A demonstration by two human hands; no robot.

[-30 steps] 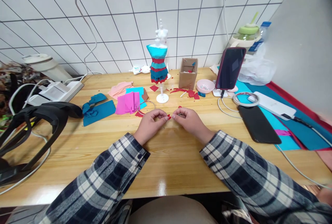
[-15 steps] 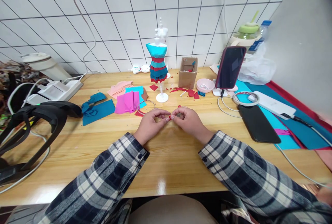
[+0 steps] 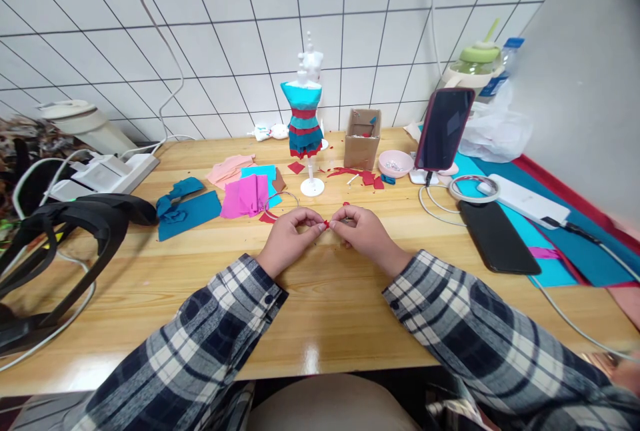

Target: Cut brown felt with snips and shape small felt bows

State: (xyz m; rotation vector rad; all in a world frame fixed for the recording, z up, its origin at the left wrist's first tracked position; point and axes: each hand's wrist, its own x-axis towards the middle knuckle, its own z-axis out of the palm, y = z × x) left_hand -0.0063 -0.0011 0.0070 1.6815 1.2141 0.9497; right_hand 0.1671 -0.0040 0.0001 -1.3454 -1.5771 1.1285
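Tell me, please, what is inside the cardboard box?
A blue scrap and red bits show inside the cardboard box; its front wall hides the bottom.

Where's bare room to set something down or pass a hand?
The table shows bare wood between left sleeve and right sleeve, down to its near edge; between left sleeve and black headset; and between right hand and flat black phone. Crowded: toward the wall, magenta cloth, dressed mannequin, red scraps and pink bowl.
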